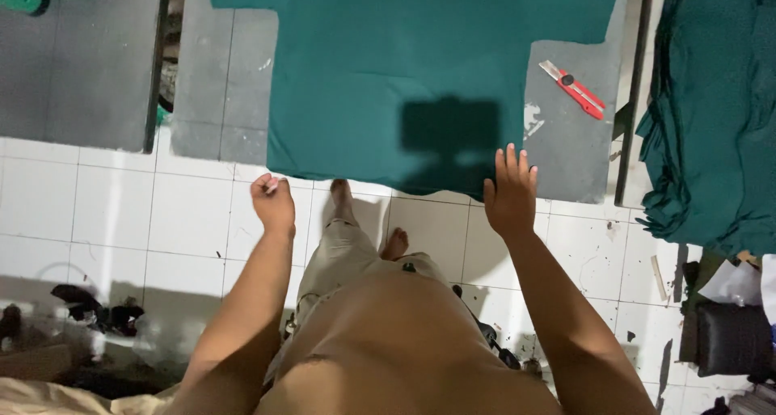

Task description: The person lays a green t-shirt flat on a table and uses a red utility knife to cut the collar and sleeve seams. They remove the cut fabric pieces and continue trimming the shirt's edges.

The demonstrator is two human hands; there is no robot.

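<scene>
A large piece of teal green fabric [388,84] lies flat on a grey table [206,100], its near edge hanging at the table's front. My left hand [272,201] is closed at the fabric's near left corner and seems to pinch something small; what it is I cannot tell. My right hand [511,190] is flat with fingers spread, resting on the fabric's near right corner at the table's edge. My legs and bare feet stand on the white tiled floor [121,213] below.
A red utility knife [575,88] lies on the grey table right of the fabric. A heap of the same green fabric [711,116] hangs at the right. Dark scraps [97,310] lie on the floor at left, boxes and papers at lower right.
</scene>
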